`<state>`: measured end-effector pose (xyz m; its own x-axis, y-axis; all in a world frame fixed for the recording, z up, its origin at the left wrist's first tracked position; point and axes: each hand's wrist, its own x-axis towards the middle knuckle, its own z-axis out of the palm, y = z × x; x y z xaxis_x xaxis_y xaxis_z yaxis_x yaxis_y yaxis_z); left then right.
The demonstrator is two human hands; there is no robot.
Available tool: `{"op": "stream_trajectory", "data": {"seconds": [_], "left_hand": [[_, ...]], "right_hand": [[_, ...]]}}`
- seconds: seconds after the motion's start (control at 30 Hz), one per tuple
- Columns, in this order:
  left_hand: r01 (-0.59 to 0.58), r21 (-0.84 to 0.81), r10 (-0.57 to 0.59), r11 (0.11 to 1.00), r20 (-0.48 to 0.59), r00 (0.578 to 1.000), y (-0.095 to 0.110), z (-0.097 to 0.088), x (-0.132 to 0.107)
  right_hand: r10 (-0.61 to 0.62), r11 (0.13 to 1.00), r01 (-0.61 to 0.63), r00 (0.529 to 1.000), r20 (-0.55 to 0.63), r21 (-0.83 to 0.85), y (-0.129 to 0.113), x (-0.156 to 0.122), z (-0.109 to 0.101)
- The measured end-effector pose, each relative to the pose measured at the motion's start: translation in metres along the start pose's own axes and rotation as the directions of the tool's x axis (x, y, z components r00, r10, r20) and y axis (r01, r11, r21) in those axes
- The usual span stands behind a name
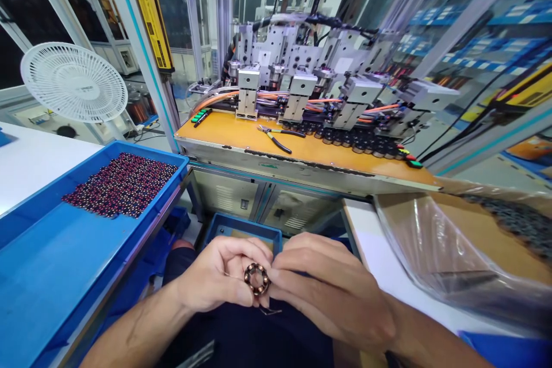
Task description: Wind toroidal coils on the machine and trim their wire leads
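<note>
Both hands meet low in the middle of the view, over my lap. My left hand (pixel 219 279) pinches a small round copper-wound coil (pixel 257 279) with its fingers closed on the ring's left side. My right hand (pixel 330 290) is closed on the coil's right side, fingertips pressed at its rim. Thin wire ends stick out below the coil.
A blue tray (pixel 47 264) at my left holds several small dark wound parts (pixel 123 183). Ahead stands an orange-topped winding machine (pixel 302 146) with pliers (pixel 276 137) on it. A white fan (pixel 73 81) is at the far left. A clear plastic bag (pixel 466 253) covers a tray at right.
</note>
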<state>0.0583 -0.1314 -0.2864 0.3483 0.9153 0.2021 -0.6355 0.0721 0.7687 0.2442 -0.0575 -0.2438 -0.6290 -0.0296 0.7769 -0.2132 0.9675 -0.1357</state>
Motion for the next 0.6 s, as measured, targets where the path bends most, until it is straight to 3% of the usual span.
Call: {"op": "stream_trajectory", "data": {"seconds": [0.17, 0.37, 0.43, 0.6], "left_hand": [[-0.050, 0.113, 0.053, 0.992, -0.021, 0.998, 0.003, 0.002, 0.001], [-0.286, 0.405, 0.324, 0.868, -0.027, 0.946, 0.003, 0.005, 0.001], [-0.258, 0.459, 0.321, 0.850, -0.063, 0.945, 0.003, 0.004, -0.001], [-0.021, 0.523, 0.108, 0.852, -0.136, 0.985, 0.008, 0.003, -0.009]], "right_hand": [[0.080, 0.996, -0.078, 0.995, -0.058, 0.032, -0.003, 0.000, 0.003], [0.206, 0.979, -0.204, 0.955, -0.212, 0.033, -0.010, -0.008, 0.018], [0.202, 0.979, -0.201, 0.948, -0.247, 0.031, -0.009, -0.011, 0.022], [0.179, 0.984, -0.178, 0.955, -0.239, 0.026, -0.009, -0.013, 0.023]]}}
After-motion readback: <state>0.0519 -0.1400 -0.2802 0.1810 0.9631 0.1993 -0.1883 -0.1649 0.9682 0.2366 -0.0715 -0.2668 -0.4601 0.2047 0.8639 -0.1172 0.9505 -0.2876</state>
